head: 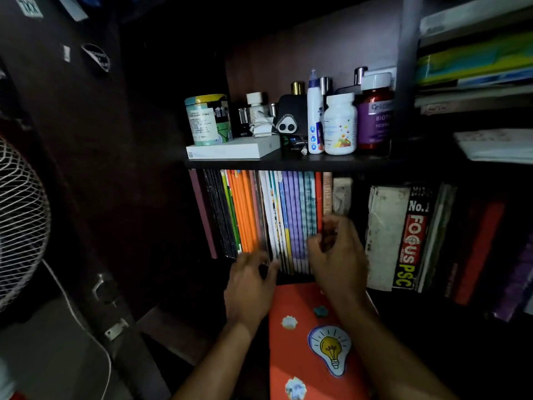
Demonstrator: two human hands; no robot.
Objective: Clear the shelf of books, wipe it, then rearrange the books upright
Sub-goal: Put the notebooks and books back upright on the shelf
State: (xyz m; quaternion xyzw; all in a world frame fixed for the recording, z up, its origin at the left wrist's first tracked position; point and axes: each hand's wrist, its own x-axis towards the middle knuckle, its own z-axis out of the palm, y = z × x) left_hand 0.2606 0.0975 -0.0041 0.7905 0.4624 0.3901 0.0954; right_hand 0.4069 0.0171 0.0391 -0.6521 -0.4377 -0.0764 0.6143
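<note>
My right hand (336,255) has its grip curled at the spines of the thin books (288,220), thumb and fingers bent toward the red spine (318,203) and the brown one beside it; whether I have pinched one or am only touching I cannot tell. My left hand (249,284) is lower and to the left, fingers spread and relaxed at the foot of the orange spines (245,212), gripping nothing that I can see.

The books stand upright in a packed row on the lower shelf (294,280), long axes vertical, spines facing me, straight ahead of both hands. The right hand is nearer the red-spined end of the row, the left nearer the orange ones. To get one out, I judge I must draw it toward me, along the shelf's depth. Beneath my forearms lies an orange book cover (305,342) with a light-bulb sticker (331,349), flat, its far edge at the shelf's front edge.

Right of the row, past a dark gap, stand thicker books: a worn white spine (386,235) and a black one (412,238) reading "No.1", "FOCUS" and "PSC".

The upper shelf (288,163) carries a flat white box (236,150) at its left front corner with a labelled tin (206,119) on it, then a white bottle (340,125) and a dark red bottle (375,116) whose purple label begins "BIOT". The other labels are too blurred to read.
</note>
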